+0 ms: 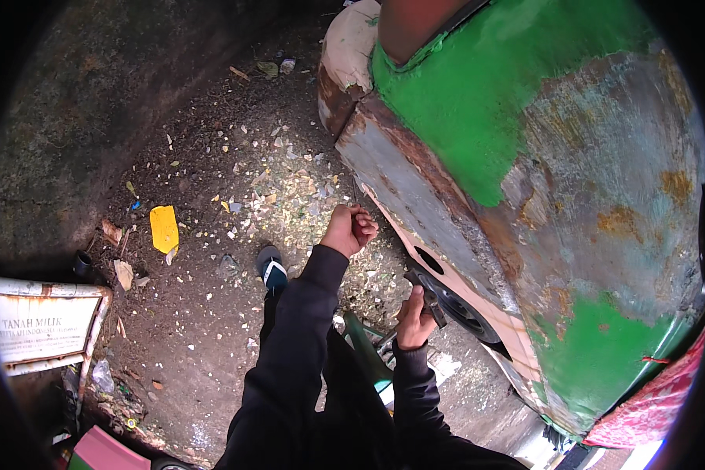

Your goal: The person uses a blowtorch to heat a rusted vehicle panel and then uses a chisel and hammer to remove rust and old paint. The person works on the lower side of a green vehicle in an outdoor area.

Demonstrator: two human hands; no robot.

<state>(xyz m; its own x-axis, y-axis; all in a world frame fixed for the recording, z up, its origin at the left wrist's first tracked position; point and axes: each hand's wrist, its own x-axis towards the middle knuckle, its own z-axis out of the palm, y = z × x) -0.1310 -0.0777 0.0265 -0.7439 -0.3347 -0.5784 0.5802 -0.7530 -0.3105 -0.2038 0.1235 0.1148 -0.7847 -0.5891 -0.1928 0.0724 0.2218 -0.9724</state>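
Observation:
My left hand [349,230] is closed, fingers curled in, in front of the grey lower side panel [403,176] of an old vehicle. What it holds, if anything, is hidden. Lower and to the right, my right hand [414,321] is closed around a small dark tool [436,309], thumb along its top; its exact kind is unclear. The tool is close to the vehicle's wheel [468,316]. Above the panel, the vehicle's body [603,172] shows bare, scraped grey metal with rust patches and areas of green paint [478,102].
Paint flakes [290,184] litter the dirt ground. A yellow piece [164,229] lies to the left, near my sandalled foot [272,268]. A rusty-framed white sign [43,325] stands at the left, with a pink object [110,452] below it. Red patterned cloth [654,403] is at the lower right.

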